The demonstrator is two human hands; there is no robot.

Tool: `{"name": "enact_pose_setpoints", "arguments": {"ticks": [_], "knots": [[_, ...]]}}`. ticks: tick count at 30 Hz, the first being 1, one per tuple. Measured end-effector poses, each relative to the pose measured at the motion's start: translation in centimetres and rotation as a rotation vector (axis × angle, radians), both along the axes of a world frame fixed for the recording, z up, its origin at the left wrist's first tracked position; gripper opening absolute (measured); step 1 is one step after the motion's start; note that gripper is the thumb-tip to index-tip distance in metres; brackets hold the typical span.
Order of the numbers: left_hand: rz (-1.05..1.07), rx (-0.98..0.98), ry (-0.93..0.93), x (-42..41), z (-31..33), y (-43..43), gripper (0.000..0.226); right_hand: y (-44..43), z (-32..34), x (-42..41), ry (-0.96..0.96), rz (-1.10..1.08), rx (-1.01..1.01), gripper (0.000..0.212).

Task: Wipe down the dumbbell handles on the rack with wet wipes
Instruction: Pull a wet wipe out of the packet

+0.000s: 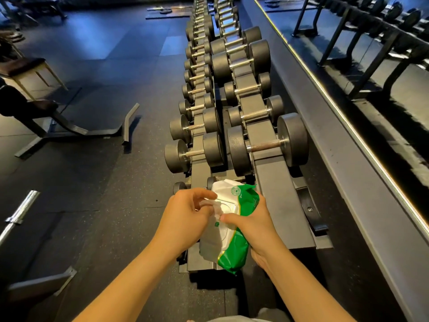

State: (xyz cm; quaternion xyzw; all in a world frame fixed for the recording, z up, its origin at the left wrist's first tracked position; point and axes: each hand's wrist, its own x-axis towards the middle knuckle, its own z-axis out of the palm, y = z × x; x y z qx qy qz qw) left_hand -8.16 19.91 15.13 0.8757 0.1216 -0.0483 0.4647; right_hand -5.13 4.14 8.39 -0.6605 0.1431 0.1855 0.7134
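Observation:
A green and white wet wipes pack is held over the near end of the dumbbell rack. My right hand grips the pack from the right side, thumb on its white lid. My left hand pinches a white wipe at the pack's opening. Two rows of grey dumbbells with metal handles run away from me on the rack. The nearest upper dumbbell and the nearest lower dumbbell lie just beyond my hands.
A weight bench frame stands on the dark rubber floor at the left. A barbell end lies at the far left. A mirror wall with a lit edge runs along the right of the rack.

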Motion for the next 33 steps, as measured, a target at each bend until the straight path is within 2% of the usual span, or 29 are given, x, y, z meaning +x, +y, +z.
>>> {"name": "enact_pose_setpoints", "arguments": {"ticks": [3,6,10,16,19,21,23,25,27,31,33], "knots": [[-0.034,0.052,-0.005,0.3,0.6,-0.1,0.025,0.4,-0.3,-0.2,-0.004,-0.006,-0.029,0.111],[0.003,0.000,0.027,0.3,1.3,-0.2,0.022,0.4,-0.1,-0.3,-0.036,-0.012,-0.034,0.121],[0.065,-0.197,-0.026,0.6,3.6,-0.1,0.026,0.0,-0.5,-0.3,-0.087,-0.005,-0.086,0.102],[0.044,-0.283,-0.067,1.1,5.2,0.4,0.022,-1.0,-1.5,-0.1,-0.097,-0.054,-0.060,0.093],[0.063,-0.401,-0.131,1.2,6.2,1.1,0.015,-1.1,-1.8,0.0,-0.094,-0.061,-0.075,0.096],[0.057,-0.457,-0.218,1.7,7.6,1.9,0.021,-1.2,-2.2,-0.4,-0.070,-0.046,-0.112,0.102],[0.034,-0.404,-0.248,2.2,8.7,2.5,0.028,-1.5,-2.6,-1.1,-0.039,-0.056,-0.121,0.096],[0.032,-0.349,-0.220,2.7,9.0,2.8,0.021,-1.9,-2.8,-1.4,-0.015,-0.069,-0.092,0.087],[0.071,-0.367,-0.203,2.9,8.9,3.0,0.011,-2.1,-2.8,-1.2,-0.004,-0.059,-0.091,0.083],[0.123,-0.412,-0.228,2.9,8.9,3.8,0.013,-2.0,-2.8,-0.4,0.006,-0.090,-0.042,0.078],[0.159,-0.424,-0.230,2.9,8.5,3.7,0.012,-2.0,-2.9,0.1,0.072,-0.118,0.036,0.069]]}}
